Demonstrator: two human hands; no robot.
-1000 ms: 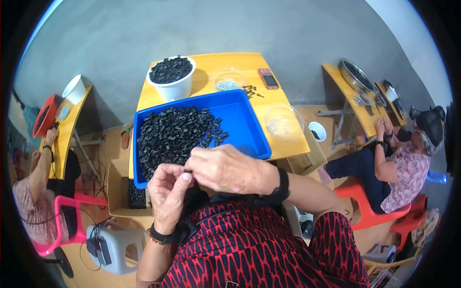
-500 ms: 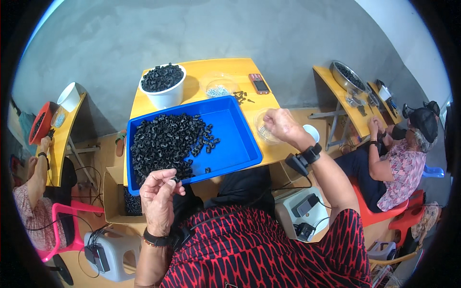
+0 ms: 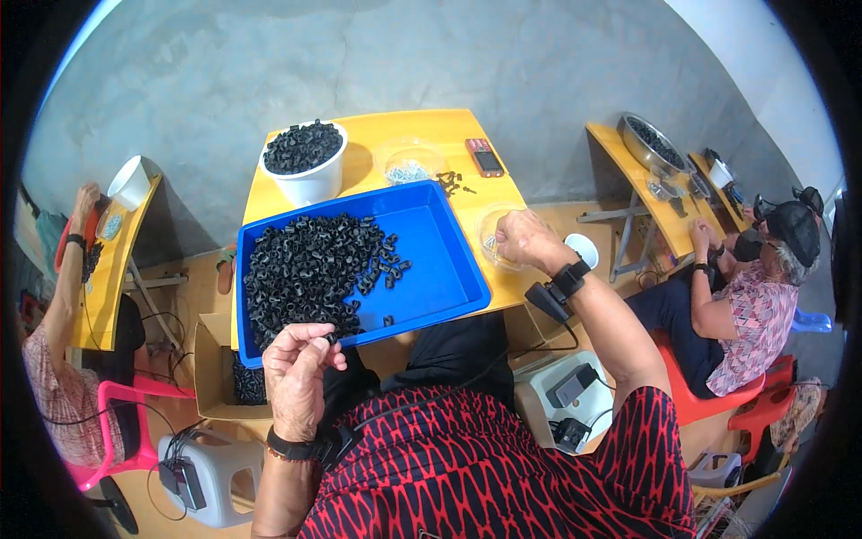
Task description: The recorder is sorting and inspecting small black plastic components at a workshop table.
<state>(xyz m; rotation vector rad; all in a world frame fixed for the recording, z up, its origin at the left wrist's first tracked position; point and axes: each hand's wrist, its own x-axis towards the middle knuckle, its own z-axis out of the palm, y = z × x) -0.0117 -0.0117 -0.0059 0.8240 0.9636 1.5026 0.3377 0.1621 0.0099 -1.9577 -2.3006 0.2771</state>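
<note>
My left hand point(image 3: 303, 361) is closed in a pinch at the near left edge of a blue tray point(image 3: 437, 260). A small black plastic part point(image 3: 330, 339) shows between its thumb and fingertips. In the tray's left half lies a heap of similar black plastic parts point(image 3: 301, 269). My right hand point(image 3: 530, 239) reaches over a clear round dish point(image 3: 486, 225) at the table's right side. Its fingers are closed and bent downward; whatever they grip is hidden. Small metal pieces point(image 3: 490, 245) lie in that dish.
On the yellow table point(image 3: 431, 121) stand a white bucket point(image 3: 310, 184) heaped with black parts, another clear dish point(image 3: 409, 162) of screws and a red phone point(image 3: 485, 158). A white cup point(image 3: 583, 250) is beyond my right wrist. Co-workers sit at tables left and right.
My right hand has shifted slightly over the dish, while my left hand stays almost still. At the left, a co-worker's hand has moved up toward a white bucket.
</note>
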